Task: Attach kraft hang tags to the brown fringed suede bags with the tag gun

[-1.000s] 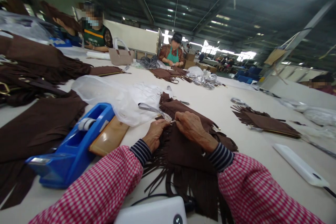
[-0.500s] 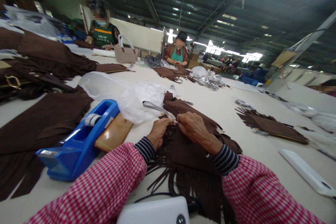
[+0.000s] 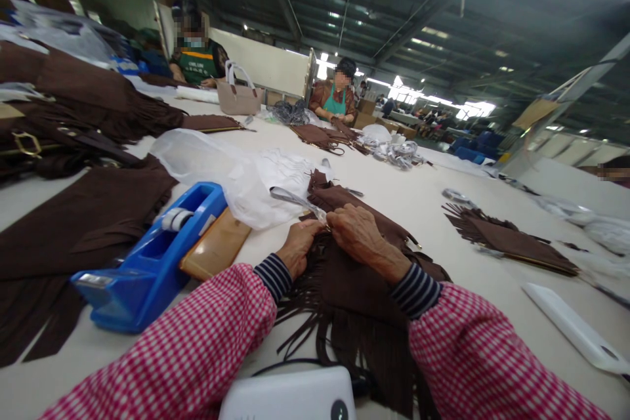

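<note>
A dark brown fringed bag (image 3: 349, 282) lies on the table in front of me, its fringe spread toward me. My left hand (image 3: 301, 246) is closed at the bag's left edge, thumb and finger pinching a small metal clasp that is mostly hidden now. My right hand (image 3: 361, 236) is curled over the bag, its fingertips meeting the left ones at the end of a grey, plastic-wrapped strap (image 3: 294, 198). What lies under the right fingers is largely covered.
Left of my hands are a blue tape dispenser (image 3: 152, 256), a tan phone-sized case (image 3: 216, 246) and a thin white plastic sheet (image 3: 231, 177). Brown bags (image 3: 98, 98) pile up farther left. A white device (image 3: 290, 397) lies close to me. Two co-workers sit across the table.
My right hand has shifted slightly left and up, closer to the left fingertips, covering the metal clasp that showed before. The view has tilted a little.
</note>
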